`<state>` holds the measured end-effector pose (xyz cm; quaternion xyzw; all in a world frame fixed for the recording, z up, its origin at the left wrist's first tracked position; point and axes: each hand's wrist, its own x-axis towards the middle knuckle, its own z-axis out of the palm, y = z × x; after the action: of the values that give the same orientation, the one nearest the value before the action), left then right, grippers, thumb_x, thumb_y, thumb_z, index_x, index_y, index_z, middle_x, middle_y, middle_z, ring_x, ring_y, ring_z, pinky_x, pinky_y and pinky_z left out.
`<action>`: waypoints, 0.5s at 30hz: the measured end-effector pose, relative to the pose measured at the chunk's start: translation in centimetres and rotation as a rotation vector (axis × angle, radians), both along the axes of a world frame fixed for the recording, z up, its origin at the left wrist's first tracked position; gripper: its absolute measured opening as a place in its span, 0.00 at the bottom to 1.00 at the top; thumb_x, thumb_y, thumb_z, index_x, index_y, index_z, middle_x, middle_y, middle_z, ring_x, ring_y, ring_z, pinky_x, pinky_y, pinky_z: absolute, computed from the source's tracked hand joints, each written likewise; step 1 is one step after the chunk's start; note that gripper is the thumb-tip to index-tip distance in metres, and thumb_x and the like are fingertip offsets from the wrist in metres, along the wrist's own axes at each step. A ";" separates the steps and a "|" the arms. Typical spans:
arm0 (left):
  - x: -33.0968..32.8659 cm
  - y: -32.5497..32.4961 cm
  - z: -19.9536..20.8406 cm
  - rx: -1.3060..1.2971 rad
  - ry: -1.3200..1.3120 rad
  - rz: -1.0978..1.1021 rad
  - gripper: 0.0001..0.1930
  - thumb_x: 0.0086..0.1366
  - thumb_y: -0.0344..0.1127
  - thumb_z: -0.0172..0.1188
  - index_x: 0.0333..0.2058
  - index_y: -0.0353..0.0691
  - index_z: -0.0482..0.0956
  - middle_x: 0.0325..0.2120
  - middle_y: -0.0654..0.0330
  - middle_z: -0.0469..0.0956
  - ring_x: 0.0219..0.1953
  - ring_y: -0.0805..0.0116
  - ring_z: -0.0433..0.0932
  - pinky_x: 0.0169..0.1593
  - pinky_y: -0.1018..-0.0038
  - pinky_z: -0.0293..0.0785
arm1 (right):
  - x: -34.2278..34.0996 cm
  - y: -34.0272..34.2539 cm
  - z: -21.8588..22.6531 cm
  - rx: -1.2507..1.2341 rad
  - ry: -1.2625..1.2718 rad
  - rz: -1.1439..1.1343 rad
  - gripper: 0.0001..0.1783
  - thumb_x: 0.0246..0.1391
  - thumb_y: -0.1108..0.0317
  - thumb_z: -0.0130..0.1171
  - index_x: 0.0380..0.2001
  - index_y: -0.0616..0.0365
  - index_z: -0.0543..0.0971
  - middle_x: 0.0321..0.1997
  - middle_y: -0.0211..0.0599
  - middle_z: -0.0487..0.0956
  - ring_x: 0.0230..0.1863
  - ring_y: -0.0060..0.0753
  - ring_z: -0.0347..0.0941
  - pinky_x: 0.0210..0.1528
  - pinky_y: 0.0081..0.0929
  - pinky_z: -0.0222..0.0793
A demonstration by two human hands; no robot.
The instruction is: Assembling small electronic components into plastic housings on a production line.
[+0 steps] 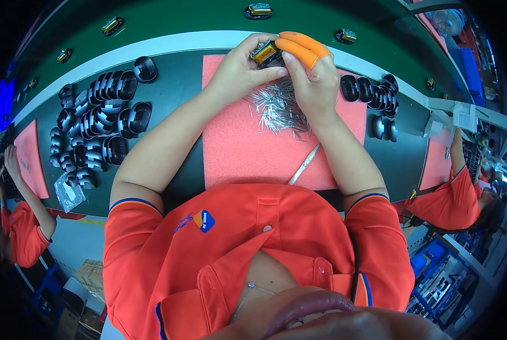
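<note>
Between both hands, above the far part of the pink foam mat (242,153), is a small black assembly with a gold-yellow block (264,52) in it. My left hand (243,71) is closed around its left side, thumb along the near edge. My right hand (313,73) pinches it from the right, with orange covers on two of its fingers; these hide part of the assembly. Just under the hands lies a loose heap of thin silvery pins (279,107). A slim white stick-like tool (305,164) rests on the mat by my right forearm.
Many black curved shells (103,122) stand in rows at left, and several more shells (372,93) at right. Beyond a pale rail, similar assemblies (258,11) sit spaced along a green surface (179,20). A clear plastic bag (69,192) lies at left. Co-workers sit on both sides.
</note>
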<state>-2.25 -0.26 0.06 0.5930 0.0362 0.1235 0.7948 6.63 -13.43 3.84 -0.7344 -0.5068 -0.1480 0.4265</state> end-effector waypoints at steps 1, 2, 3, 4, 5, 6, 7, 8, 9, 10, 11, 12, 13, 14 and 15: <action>0.0 -0.1 -0.3 0.005 -0.001 0.018 0.28 0.58 0.25 0.63 0.56 0.35 0.62 0.48 0.57 0.70 0.50 0.70 0.73 0.53 0.74 0.73 | 0.0 0.0 -0.1 0.001 0.000 0.002 0.11 0.50 0.74 0.61 0.39 0.57 0.82 0.45 0.36 0.79 0.46 0.33 0.74 0.49 0.26 0.68; 0.0 -0.1 -0.4 0.009 -0.002 0.037 0.28 0.58 0.24 0.63 0.55 0.35 0.63 0.48 0.58 0.70 0.50 0.70 0.73 0.52 0.75 0.73 | 0.0 0.0 -0.3 0.008 0.018 0.007 0.10 0.51 0.74 0.60 0.39 0.58 0.82 0.45 0.36 0.79 0.46 0.33 0.74 0.50 0.26 0.67; 0.0 -0.2 -0.3 0.010 -0.001 0.038 0.28 0.58 0.24 0.63 0.55 0.35 0.63 0.48 0.58 0.70 0.50 0.70 0.73 0.52 0.75 0.73 | 0.0 0.0 -0.5 0.016 0.037 0.012 0.10 0.51 0.74 0.60 0.39 0.58 0.82 0.46 0.37 0.79 0.47 0.34 0.73 0.51 0.26 0.67; 0.0 -0.3 -0.1 0.050 -0.009 0.061 0.28 0.57 0.24 0.63 0.55 0.35 0.63 0.47 0.58 0.70 0.49 0.71 0.73 0.51 0.75 0.74 | 0.0 0.1 -0.5 0.017 0.037 0.013 0.10 0.51 0.74 0.60 0.39 0.58 0.82 0.46 0.37 0.79 0.47 0.34 0.73 0.51 0.26 0.67; 0.0 -0.4 0.0 0.090 -0.016 0.083 0.28 0.57 0.24 0.63 0.55 0.35 0.63 0.47 0.58 0.71 0.49 0.71 0.73 0.50 0.76 0.74 | 0.0 0.1 -0.5 0.030 0.092 0.029 0.10 0.51 0.74 0.60 0.39 0.59 0.81 0.46 0.37 0.79 0.48 0.33 0.73 0.51 0.26 0.66; 0.0 -0.4 0.1 0.090 -0.016 0.084 0.28 0.57 0.24 0.63 0.55 0.35 0.63 0.47 0.58 0.71 0.49 0.71 0.73 0.50 0.76 0.74 | -0.1 0.1 -0.5 0.043 0.147 0.044 0.10 0.51 0.74 0.60 0.39 0.59 0.81 0.46 0.37 0.79 0.49 0.33 0.72 0.52 0.26 0.65; 0.0 -0.5 0.2 0.012 -0.034 0.075 0.28 0.57 0.24 0.63 0.55 0.35 0.63 0.46 0.58 0.71 0.48 0.71 0.74 0.49 0.77 0.75 | -0.1 0.1 -0.3 0.043 0.146 0.045 0.10 0.51 0.74 0.60 0.39 0.59 0.81 0.46 0.37 0.79 0.49 0.33 0.72 0.52 0.26 0.65; 0.0 -0.5 0.3 -0.067 -0.053 0.067 0.28 0.57 0.24 0.63 0.56 0.35 0.63 0.46 0.58 0.71 0.47 0.72 0.74 0.49 0.77 0.75 | -0.2 0.2 0.0 0.074 0.188 0.033 0.11 0.51 0.74 0.60 0.39 0.59 0.81 0.46 0.38 0.79 0.50 0.33 0.72 0.52 0.26 0.66; -0.1 -0.6 0.5 -0.065 -0.055 0.069 0.28 0.57 0.24 0.63 0.56 0.35 0.63 0.46 0.58 0.71 0.47 0.72 0.74 0.49 0.77 0.75 | -0.3 0.3 0.2 0.106 0.229 0.022 0.11 0.52 0.74 0.60 0.40 0.59 0.81 0.46 0.38 0.79 0.50 0.32 0.72 0.52 0.26 0.66; -0.1 -0.8 0.7 -0.072 -0.055 0.099 0.28 0.56 0.24 0.64 0.55 0.36 0.64 0.45 0.58 0.72 0.46 0.72 0.74 0.49 0.77 0.75 | -0.3 0.4 0.3 0.107 0.228 0.025 0.11 0.52 0.74 0.60 0.40 0.59 0.81 0.46 0.38 0.79 0.50 0.32 0.72 0.52 0.26 0.66; -0.1 -0.8 0.9 -0.079 -0.054 0.130 0.28 0.55 0.25 0.65 0.54 0.36 0.65 0.44 0.57 0.72 0.45 0.72 0.74 0.48 0.76 0.75 | -0.3 0.4 0.4 0.084 0.275 -0.031 0.11 0.51 0.74 0.60 0.40 0.59 0.81 0.46 0.38 0.79 0.50 0.32 0.72 0.52 0.26 0.66; -0.1 -0.9 0.9 -0.078 -0.056 0.131 0.28 0.55 0.25 0.65 0.54 0.36 0.65 0.44 0.57 0.72 0.45 0.72 0.74 0.48 0.76 0.75 | -0.2 0.3 0.4 0.060 0.322 -0.088 0.12 0.51 0.74 0.61 0.41 0.58 0.81 0.46 0.38 0.79 0.50 0.32 0.72 0.52 0.26 0.66; -0.1 -0.9 0.8 -0.099 -0.090 0.149 0.28 0.55 0.24 0.65 0.54 0.36 0.64 0.45 0.57 0.72 0.45 0.72 0.75 0.49 0.76 0.75 | -0.1 0.3 0.3 0.061 0.321 -0.087 0.12 0.51 0.74 0.61 0.41 0.58 0.81 0.46 0.38 0.79 0.50 0.32 0.72 0.52 0.26 0.66; -0.1 -0.9 0.7 -0.119 -0.123 0.167 0.28 0.55 0.23 0.64 0.54 0.36 0.64 0.45 0.57 0.72 0.45 0.72 0.75 0.50 0.75 0.74 | 0.0 0.2 0.0 0.055 0.253 -0.036 0.11 0.51 0.73 0.61 0.40 0.58 0.81 0.46 0.37 0.79 0.49 0.32 0.72 0.52 0.26 0.66; -0.1 -0.9 0.8 -0.119 -0.124 0.168 0.28 0.55 0.23 0.64 0.54 0.36 0.64 0.45 0.57 0.72 0.45 0.72 0.75 0.50 0.75 0.74 | 0.1 0.1 -0.1 0.050 0.186 0.014 0.11 0.50 0.73 0.61 0.40 0.58 0.81 0.46 0.37 0.79 0.48 0.32 0.72 0.51 0.26 0.66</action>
<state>-2.36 -1.16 0.84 0.5311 0.0439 0.2235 0.8161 6.75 -13.29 3.77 -0.7305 -0.4662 -0.0887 0.4911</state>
